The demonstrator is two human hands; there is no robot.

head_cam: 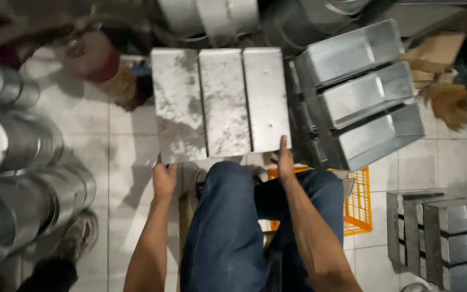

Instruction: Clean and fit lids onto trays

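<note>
I see a grey three-section metal baking tray set (220, 103), bottoms up, held over the knees above the white tiled floor (131, 140). Left hand (163, 181) grips its near-left corner, arm stretched forward. Right hand (285, 159) clamps the near-right edge, thumb flat on top. Upright matching tray stack (360, 92) just right; orange plastic crate (359, 208) below.

Three-pan metal sets (220, 103): three. Orange crate (359, 204): one.

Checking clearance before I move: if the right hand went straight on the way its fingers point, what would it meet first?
The right hand already touches the near edge of the upturned three-part grey metal baking tin; going straight on, it would likely slide along the tin's right-hand section. Depth is unclear.
</note>
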